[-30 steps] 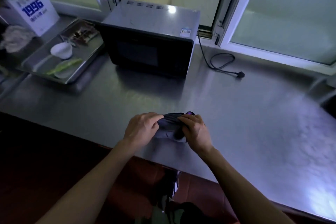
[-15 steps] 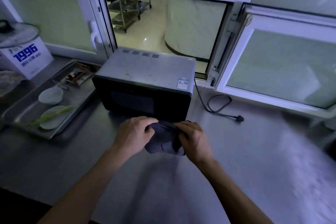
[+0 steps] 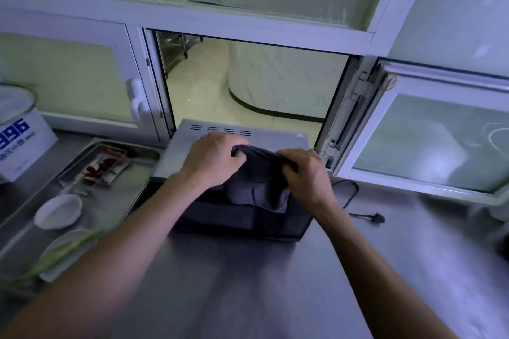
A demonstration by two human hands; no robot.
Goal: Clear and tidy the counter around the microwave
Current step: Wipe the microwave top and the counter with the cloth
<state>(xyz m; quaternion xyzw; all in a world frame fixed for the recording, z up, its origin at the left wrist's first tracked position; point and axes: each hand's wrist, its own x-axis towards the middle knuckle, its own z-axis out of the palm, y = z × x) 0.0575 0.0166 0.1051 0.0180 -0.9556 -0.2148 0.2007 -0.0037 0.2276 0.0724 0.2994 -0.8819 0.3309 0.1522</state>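
Observation:
A dark grey cloth point(image 3: 259, 181) hangs bunched over the top front edge of the microwave point(image 3: 190, 143), a silver-topped box with a dark door, standing on the steel counter point(image 3: 248, 283). My left hand point(image 3: 212, 159) grips the cloth's left end and my right hand point(image 3: 305, 173) grips its right end. Both hands are above the microwave's top. The microwave's black cord and plug point(image 3: 377, 218) lie loose on the counter to its right.
A steel tray point(image 3: 143, 181) left of the microwave holds a white bowl point(image 3: 58, 210), a plate with green stalks point(image 3: 63, 253) and a pack of red food point(image 3: 102, 168). A white box with blue print point(image 3: 19, 143) stands far left. An open serving window point(image 3: 248, 77) is behind.
Both hands lifted the cloth off the counter near the front edge and carried it forward and up onto the microwave's top. The view tilted up toward the window.

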